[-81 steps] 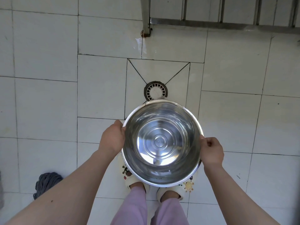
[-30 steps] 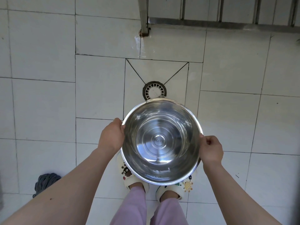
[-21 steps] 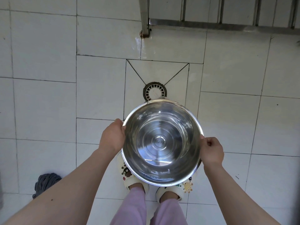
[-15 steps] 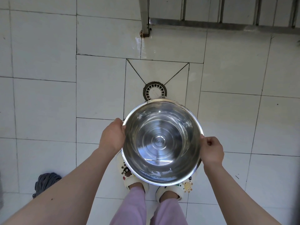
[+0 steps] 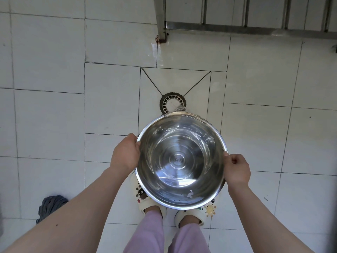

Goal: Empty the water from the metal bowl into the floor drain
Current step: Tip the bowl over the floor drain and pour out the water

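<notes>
I hold a shiny metal bowl [image 5: 180, 159] in the air over the white tiled floor, its open side up and its far rim tipped slightly down. Clear water lies in it, gathered toward the far wall. My left hand [image 5: 125, 154] grips the left rim and my right hand [image 5: 237, 170] grips the right rim. A round white floor drain [image 5: 172, 103] with a dark ring sits in the floor just beyond the bowl's far rim. A small splash of water shows at the drain's near right edge, right at the rim.
A metal railing [image 5: 255, 29] with a post [image 5: 161, 19] runs along the far edge, a wet patch on the tile below the post. A grey mop head [image 5: 52, 205] lies on the floor at the lower left. My slippered feet [image 5: 153, 207] stand under the bowl.
The bowl has tilted a little further away from me and the water has shifted toward the far rim, where a small splash now shows. Both hands keep their grip.
</notes>
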